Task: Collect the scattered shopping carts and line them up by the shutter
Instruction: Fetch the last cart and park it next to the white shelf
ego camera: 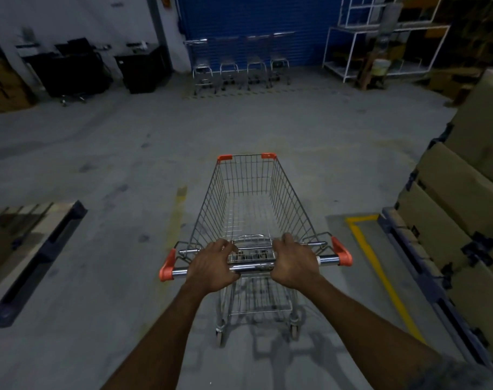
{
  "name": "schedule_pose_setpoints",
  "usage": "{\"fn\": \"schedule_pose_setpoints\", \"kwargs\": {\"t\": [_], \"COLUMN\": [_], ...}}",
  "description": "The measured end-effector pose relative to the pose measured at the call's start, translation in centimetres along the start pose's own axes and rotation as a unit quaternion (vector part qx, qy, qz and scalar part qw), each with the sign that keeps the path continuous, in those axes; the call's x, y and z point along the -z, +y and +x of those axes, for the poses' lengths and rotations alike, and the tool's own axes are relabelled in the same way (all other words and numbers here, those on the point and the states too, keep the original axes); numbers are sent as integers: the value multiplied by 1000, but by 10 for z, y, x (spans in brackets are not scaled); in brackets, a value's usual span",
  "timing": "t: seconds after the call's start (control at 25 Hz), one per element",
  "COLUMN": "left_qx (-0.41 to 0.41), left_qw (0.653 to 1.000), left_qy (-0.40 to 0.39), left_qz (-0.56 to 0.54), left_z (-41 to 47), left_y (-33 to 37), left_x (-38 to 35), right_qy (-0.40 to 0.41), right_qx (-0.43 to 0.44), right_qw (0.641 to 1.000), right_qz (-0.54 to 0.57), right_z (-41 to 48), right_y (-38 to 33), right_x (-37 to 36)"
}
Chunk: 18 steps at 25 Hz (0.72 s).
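Observation:
An empty wire shopping cart (251, 198) with orange corner caps stands on the concrete floor right in front of me, pointing at the blue shutter (256, 26) on the far wall. My left hand (211, 266) and my right hand (294, 264) both grip its chrome handle bar (252, 267), side by side near the middle. Several more carts (239, 64) stand side by side in a row against the foot of the shutter, facing it.
Stacked cardboard boxes on a pallet (461, 209) line the right side, with a yellow floor line (380, 271) beside them. A pallet (29, 249) lies at the left. Black cabinets (141, 68) stand at the back left, white metal racks (380, 49) at the back right.

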State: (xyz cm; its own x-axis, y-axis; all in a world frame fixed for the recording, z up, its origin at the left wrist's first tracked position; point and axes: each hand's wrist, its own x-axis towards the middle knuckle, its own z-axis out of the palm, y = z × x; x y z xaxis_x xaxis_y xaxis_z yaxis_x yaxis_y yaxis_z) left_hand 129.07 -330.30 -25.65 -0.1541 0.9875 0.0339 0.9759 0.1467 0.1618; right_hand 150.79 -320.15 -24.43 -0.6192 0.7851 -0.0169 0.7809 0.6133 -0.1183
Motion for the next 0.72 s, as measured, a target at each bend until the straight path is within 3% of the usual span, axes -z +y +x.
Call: {"fn": "schedule_pose_setpoints", "kwargs": {"t": [0.56,0.72], "left_qx": [-40,-50], "left_qw": [996,995], "left_qy": [-79,-66], "left_qz": [-32,-54], "left_z": [286,361], "left_y": [-85,-108], "left_x": [1,-1], "right_qy": [-4,-18], "right_qx": [-44,-59], "right_qw": [999,998], "right_qz": [-24,-17], "right_z": [267,339], "right_y": [62,79], "right_x": [4,9]}}
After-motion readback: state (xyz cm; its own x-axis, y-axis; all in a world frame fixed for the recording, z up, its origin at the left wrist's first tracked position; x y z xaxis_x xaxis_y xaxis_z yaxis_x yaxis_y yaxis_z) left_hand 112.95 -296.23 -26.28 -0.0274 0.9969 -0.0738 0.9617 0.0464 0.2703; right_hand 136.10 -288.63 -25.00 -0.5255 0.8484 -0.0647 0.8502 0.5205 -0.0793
